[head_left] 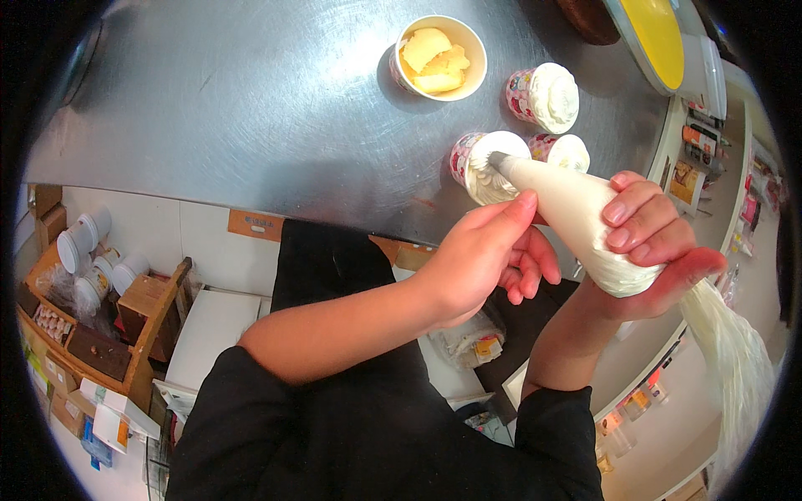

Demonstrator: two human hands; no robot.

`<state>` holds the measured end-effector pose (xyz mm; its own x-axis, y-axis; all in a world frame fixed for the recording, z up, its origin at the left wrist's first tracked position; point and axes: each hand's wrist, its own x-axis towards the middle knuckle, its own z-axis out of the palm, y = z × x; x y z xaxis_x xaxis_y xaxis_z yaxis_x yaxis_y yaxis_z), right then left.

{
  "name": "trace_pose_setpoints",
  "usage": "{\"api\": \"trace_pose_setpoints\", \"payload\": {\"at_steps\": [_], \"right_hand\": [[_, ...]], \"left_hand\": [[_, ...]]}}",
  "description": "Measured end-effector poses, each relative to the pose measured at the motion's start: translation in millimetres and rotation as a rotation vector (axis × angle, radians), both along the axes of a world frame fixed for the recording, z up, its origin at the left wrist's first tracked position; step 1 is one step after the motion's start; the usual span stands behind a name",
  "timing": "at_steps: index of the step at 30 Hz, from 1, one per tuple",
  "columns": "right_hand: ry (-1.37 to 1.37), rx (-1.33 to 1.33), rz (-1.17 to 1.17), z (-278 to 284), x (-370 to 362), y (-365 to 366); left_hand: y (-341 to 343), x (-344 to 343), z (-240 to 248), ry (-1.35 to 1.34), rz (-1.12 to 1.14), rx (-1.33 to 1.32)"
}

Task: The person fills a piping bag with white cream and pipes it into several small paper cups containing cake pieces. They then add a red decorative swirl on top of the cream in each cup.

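My right hand is wrapped round the full upper part of a piping bag of white cream. The bag's twisted tail hangs down past my wrist. Lower on the bag, the thumb of my left hand presses its side, and the other fingers curl beneath. The metal nozzle points into a patterned paper cup, over ridged white cream. Just behind stand another cup heaped with swirled cream and a smaller cream-topped cup, partly hidden by the bag.
Farther back on the steel table is a paper tub with yellow cake pieces. A yellow round board leans at the far right. Shelves with packages line the right side. White buckets and cardboard boxes stand below left.
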<state>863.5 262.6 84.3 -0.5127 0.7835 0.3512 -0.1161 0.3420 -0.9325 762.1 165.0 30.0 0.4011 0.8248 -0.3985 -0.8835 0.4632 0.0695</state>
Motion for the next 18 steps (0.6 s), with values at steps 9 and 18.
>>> {"api": "trace_pose_setpoints", "payload": {"at_steps": [9,18], "right_hand": [[0.033,-0.025,0.023,1.9,13.3,14.1],[0.044,-0.075,-0.016,3.5,36.1,20.3]], "left_hand": [[14.9,6.7,3.0,-0.002,-0.016,0.004],[24.4,26.5,-0.4,-0.03,-0.064,0.019]]}}
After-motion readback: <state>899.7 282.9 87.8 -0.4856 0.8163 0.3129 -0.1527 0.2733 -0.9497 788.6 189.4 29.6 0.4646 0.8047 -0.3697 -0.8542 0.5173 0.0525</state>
